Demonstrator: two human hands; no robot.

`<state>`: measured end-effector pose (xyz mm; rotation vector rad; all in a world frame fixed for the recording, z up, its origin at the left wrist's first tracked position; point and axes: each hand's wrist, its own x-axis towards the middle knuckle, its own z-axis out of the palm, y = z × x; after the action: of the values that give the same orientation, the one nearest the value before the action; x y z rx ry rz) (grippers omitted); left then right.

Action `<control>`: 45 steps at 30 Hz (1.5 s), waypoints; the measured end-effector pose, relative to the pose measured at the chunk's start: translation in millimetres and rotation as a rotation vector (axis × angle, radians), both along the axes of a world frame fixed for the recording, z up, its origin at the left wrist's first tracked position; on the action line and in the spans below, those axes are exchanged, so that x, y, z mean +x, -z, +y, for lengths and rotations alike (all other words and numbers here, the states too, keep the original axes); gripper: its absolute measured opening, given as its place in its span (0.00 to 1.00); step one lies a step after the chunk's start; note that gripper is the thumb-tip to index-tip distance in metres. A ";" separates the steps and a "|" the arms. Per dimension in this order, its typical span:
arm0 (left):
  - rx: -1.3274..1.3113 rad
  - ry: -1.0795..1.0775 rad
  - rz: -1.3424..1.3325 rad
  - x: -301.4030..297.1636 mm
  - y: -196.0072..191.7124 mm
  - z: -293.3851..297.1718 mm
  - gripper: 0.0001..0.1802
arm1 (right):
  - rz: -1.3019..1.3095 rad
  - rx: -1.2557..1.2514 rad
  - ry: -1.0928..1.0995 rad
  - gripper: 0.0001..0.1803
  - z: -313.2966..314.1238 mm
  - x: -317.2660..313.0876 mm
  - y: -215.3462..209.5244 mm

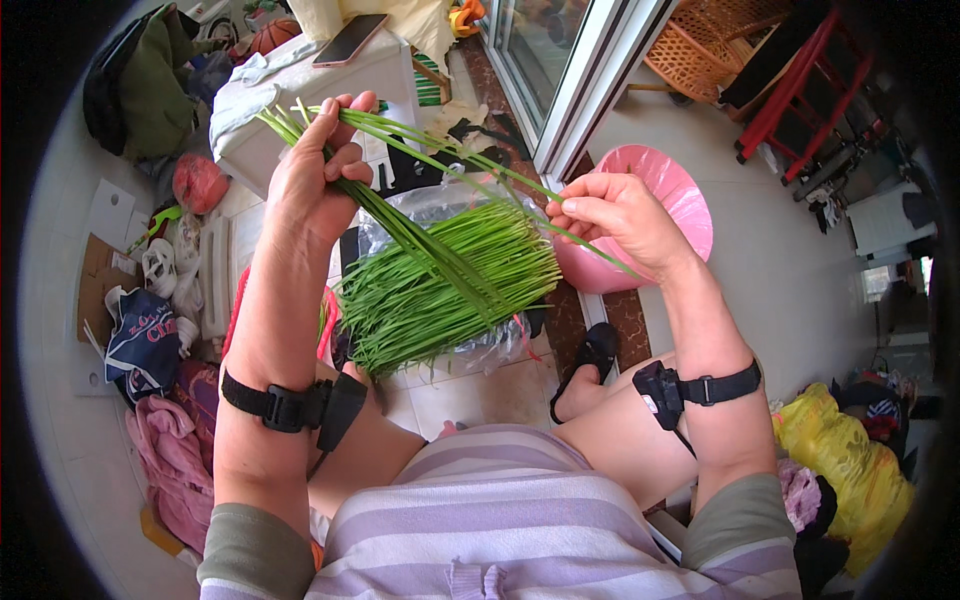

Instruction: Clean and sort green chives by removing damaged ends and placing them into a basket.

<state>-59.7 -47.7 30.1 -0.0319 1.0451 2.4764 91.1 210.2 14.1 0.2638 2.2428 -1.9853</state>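
Note:
My left hand (315, 175) is closed round a small bunch of green chives (425, 250), whose pale stem ends stick out past the fingers at the upper left. The leaves of this bunch hang down to the right, over a large pile of chives (430, 300). Between thumb and fingertips, my right hand (615, 215) pinches a few long chive leaves that stretch across from the left hand. The pile lies on a clear plastic sheet or bag (385, 220) in front of my knees. Just beyond my right hand stands a pink bin (670, 185) with a pink liner.
A white box-like stand (245, 140) at the back left carries a phone (350, 40) and a cloth. Beside the bin runs a sliding door frame (590, 90). A red folding ladder (810, 100) leans at the far right. Bags and clothes (165, 460) crowd the left side.

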 end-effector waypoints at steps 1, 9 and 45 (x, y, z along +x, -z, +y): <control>0.000 0.002 0.000 1.3 0.1 0.7 0.09 | 0.000 0.000 0.002 0.11 0.1 -0.3 0.7; -0.002 -0.023 0.197 24.1 -6.5 18.3 0.10 | 0.058 0.002 0.437 0.11 7.4 -6.2 17.0; 0.170 0.209 0.159 5.0 -1.0 3.9 0.13 | -0.327 1.535 0.644 0.11 91.0 27.4 -20.0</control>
<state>-54.7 -43.8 31.1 0.3161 0.8480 2.3955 118.5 301.3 34.2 1.3748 3.0271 0.2102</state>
